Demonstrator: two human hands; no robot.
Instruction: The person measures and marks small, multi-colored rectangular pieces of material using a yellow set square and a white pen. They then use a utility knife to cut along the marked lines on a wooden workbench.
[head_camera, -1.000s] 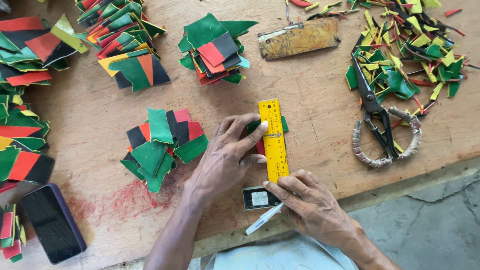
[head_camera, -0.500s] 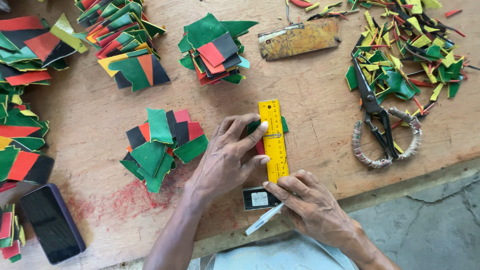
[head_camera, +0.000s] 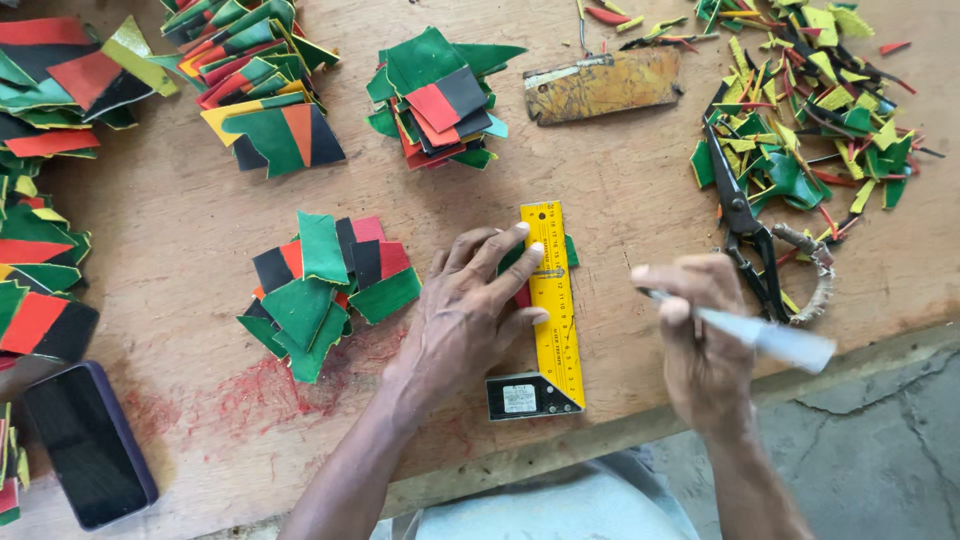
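Observation:
My left hand (head_camera: 468, 310) presses flat on a yellow try square (head_camera: 556, 320) with a black base, which lies over a green and red piece (head_camera: 570, 252) on the wooden table (head_camera: 180, 230). Fingertips rest on the ruler's blade. My right hand (head_camera: 695, 335) is lifted to the right of the ruler and grips a white marker pen (head_camera: 770, 337), its tip pointing left. A pile of green, red and black cut pieces (head_camera: 320, 285) lies just left of my left hand.
More stacks of coloured pieces (head_camera: 440, 95) sit at the back and along the left edge. Black scissors (head_camera: 745, 235) and a cord ring lie right, beside a heap of yellow and green scraps (head_camera: 810, 110). A rusty metal plate (head_camera: 602, 85) lies behind. A dark phone (head_camera: 88, 445) rests front left.
My right hand has lifted off the table near the square's base and moved right and up with the white pen. The left hand stays on the ruler.

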